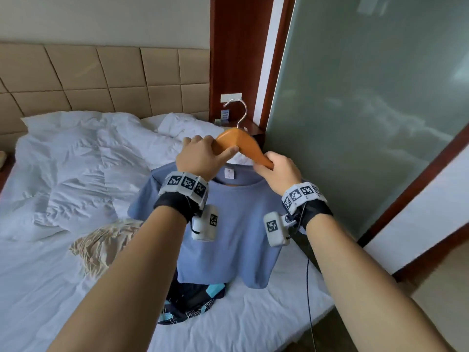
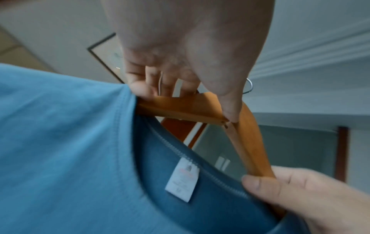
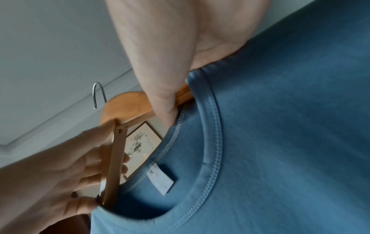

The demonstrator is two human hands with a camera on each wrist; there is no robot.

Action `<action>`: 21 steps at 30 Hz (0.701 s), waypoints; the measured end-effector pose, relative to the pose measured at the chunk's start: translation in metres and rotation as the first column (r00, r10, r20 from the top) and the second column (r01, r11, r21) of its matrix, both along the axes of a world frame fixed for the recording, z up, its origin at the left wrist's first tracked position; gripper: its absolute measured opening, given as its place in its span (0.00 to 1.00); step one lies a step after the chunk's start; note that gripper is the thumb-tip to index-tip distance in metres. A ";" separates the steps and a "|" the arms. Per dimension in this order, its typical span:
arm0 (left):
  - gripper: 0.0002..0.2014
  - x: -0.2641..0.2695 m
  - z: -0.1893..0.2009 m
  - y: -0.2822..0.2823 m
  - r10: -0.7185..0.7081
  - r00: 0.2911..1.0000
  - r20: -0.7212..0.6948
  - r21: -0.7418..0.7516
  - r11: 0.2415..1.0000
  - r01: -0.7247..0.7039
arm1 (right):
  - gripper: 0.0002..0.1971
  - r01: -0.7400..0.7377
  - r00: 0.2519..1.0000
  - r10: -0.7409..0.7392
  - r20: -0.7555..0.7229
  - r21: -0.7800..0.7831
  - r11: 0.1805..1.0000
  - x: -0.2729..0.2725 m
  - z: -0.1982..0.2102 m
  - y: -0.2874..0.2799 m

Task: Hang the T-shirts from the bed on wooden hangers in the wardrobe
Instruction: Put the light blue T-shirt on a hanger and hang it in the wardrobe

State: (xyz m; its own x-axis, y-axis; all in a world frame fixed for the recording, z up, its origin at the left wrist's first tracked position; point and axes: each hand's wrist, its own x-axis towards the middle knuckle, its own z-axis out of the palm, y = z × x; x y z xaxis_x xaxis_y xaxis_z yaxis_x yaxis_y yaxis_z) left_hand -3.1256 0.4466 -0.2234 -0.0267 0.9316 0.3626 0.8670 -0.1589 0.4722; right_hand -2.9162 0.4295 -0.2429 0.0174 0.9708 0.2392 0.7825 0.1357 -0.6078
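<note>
In the head view we hold the orange-brown wooden hanger with its bent metal hook (image 1: 238, 142) up in the air above the right edge of the bed with white sheets (image 1: 45, 288), so that the plain blue cotton T-shirt (image 1: 228, 232) can fall freely below it and its hem only touches the sheet. Our left hand (image 1: 200, 158) is closed around the left arm of the hanger with the forefinger laid along the wood, and our right hand (image 1: 278, 171) grips the right arm at the collar; we judge that both hands work the neck opening over the shoulders of the hanger. A dark patterned garment (image 1: 193, 301) lies under the hem, near the foot edge of the bed, and a crumpled beige garment (image 1: 106, 247) lies just beside it on the left; we think they wait for their own hangers. The wardrobe is not in view. In the left wrist view the left fingers (image 2: 140, 88) pinch the collar edge against the wood, while the thumb presses at the joint of the hanger, probably to keep it steady. The white size label (image 2: 182, 180) shows inside the neck. In the right wrist view the right thumb (image 3: 166, 101) clamps the other arm just where it enters the collar, and the hook points upward, free for the rail.
</note>
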 end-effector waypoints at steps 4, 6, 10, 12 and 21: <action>0.31 0.057 0.016 0.005 -0.066 0.985 -0.161 0.083 0.993 0.080 | 0.14 0.060 0.996 -0.059 -0.063 0.026 0.998 0.060 0.018 -0.011; 0.27 0.089 0.027 0.007 -0.107 0.977 -0.182 0.081 0.989 0.123 | 0.13 0.092 0.992 -0.087 -0.091 0.058 0.994 0.093 0.028 -0.020; 0.18 0.163 0.051 -0.004 -0.229 0.961 -0.153 0.085 0.966 0.243 | 0.10 0.167 0.982 -0.157 -0.101 0.106 0.980 0.166 0.050 -0.048; 0.19 0.211 0.063 -0.018 -0.276 0.949 -0.150 0.092 0.952 0.291 | 0.09 0.223 0.974 -0.216 -0.065 0.115 0.968 0.209 0.061 -0.068; 0.19 0.438 0.094 -0.095 -0.487 0.870 -0.079 0.101 0.864 0.493 | 0.04 0.418 0.897 -0.431 0.099 0.126 0.899 0.414 0.118 -0.182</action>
State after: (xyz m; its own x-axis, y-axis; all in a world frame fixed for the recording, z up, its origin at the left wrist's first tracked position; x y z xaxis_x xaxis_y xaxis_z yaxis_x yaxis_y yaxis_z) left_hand -2.6878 0.3521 -0.1295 0.4425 0.7721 0.4561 0.6850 -0.6193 0.3837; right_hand -2.5024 0.2474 -0.1249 0.3873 0.8486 0.3604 0.8459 -0.1717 -0.5049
